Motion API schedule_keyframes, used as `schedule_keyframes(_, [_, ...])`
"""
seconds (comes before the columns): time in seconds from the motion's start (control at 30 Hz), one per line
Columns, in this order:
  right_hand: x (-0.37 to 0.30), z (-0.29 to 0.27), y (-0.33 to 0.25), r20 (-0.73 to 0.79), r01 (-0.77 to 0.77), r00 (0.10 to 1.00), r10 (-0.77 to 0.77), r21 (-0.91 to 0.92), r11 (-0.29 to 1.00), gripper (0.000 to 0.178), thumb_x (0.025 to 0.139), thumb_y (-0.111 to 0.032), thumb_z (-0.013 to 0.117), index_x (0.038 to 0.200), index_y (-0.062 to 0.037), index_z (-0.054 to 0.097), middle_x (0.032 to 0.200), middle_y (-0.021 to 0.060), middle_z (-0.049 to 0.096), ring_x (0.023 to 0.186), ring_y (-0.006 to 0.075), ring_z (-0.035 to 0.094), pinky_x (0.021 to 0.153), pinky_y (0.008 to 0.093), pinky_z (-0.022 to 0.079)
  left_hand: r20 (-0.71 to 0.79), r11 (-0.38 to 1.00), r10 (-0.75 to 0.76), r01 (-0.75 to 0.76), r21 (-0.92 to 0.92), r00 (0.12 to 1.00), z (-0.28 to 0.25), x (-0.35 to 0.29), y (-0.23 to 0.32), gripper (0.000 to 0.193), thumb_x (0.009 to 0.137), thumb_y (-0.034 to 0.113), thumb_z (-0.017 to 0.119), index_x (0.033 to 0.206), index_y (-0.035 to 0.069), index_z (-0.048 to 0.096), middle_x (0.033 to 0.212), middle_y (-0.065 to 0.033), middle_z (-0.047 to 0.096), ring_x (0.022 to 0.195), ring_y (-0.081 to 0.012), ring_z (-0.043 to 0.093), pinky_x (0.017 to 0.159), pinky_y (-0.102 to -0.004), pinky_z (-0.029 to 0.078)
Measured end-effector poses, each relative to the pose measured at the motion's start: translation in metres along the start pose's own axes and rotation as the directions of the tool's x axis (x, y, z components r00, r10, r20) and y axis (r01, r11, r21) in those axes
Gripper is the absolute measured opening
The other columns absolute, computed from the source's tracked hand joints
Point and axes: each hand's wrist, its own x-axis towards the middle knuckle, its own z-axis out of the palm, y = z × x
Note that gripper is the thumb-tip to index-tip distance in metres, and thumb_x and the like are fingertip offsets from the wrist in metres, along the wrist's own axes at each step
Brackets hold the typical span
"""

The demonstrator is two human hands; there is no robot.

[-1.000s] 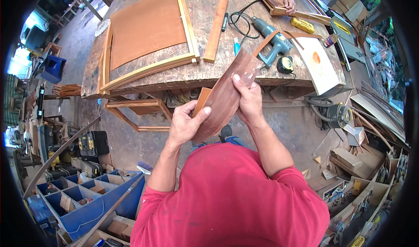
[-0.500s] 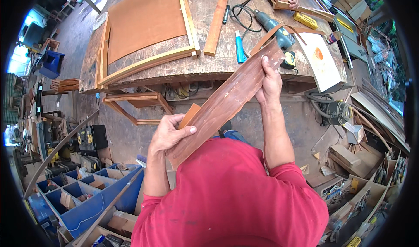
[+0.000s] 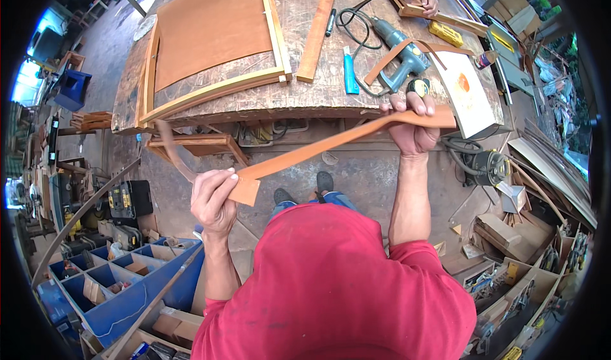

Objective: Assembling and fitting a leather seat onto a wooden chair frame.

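Note:
A long orange-brown leather strip (image 3: pixel 318 148) is stretched between my hands in front of the workbench, seen nearly edge-on. My left hand (image 3: pixel 214 201) pinches its left part, with a square corner sticking out below the fingers and a blurred, thin brown end curling up beyond the hand. My right hand (image 3: pixel 415 131) grips the other end higher up, fingers curled over it, close to the bench's front edge. Just beyond the right hand lie a tape measure (image 3: pixel 419 87), a corded pistol-shaped power tool (image 3: pixel 401 49) and a narrow leather strap (image 3: pixel 387 61) draped across the tool.
On the workbench (image 3: pixel 254 113) are a wooden frame (image 3: pixel 216 95) around a brown sheet (image 3: pixel 213 35), a wooden slat (image 3: pixel 316 35), a black marker (image 3: pixel 330 22), a teal cutter (image 3: pixel 350 72) and a white board (image 3: pixel 461 92). Another person's hand (image 3: pixel 429 2) rests far right. A blue compartment bin (image 3: pixel 153 296) stands left.
My hands have moved apart and turned the strip from its rough brown face to its smooth orange side. The right hand has rolled over and shifted right; the left has moved left.

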Motion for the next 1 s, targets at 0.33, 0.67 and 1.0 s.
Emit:
schedule_keyframes(0.33, [0.009,0.023,-0.002,0.259,-0.002,0.966,0.013,-0.042,0.999,0.024,0.100,-0.030,0.060,0.080,-0.0187,0.065,0.083,-0.0050,0.067,0.105,0.0285,0.060,0.109,0.0566,0.042,-0.141,0.996,0.036,-0.024,0.088,0.989,-0.003,0.004,-0.020,0.028,0.072,-0.004,0.080,0.097,0.004,0.072,0.099,-0.0119,0.074,0.094,-0.0319,0.070,0.085,-0.0408,0.058])
schedule_keyframes(0.67, [0.002,0.028,-0.001,-0.069,-0.042,0.997,0.029,-0.195,0.980,0.017,0.097,-0.029,0.069,0.103,-0.0136,0.067,0.099,0.0037,0.064,0.100,0.0261,0.062,0.094,0.0476,0.048,0.046,0.920,-0.337,0.339,-0.195,0.940,0.012,-0.026,-0.050,0.020,0.083,-0.001,0.078,0.102,-0.002,0.073,0.100,-0.0136,0.074,0.092,-0.0253,0.070,0.085,-0.0354,0.055])
schedule_keyframes(1.0, [0.013,0.060,0.023,-0.506,-0.183,0.725,-0.467,-0.796,0.577,0.028,0.090,0.003,0.066,0.118,0.0033,0.065,0.110,0.0080,0.069,0.100,0.0150,0.065,0.093,0.0323,0.051,-0.248,0.669,-0.742,0.664,-0.335,0.623,0.028,-0.017,-0.055,0.032,0.106,0.021,0.060,0.126,-0.003,0.070,0.104,-0.0112,0.073,0.095,-0.0151,0.066,0.085,-0.0290,0.051])
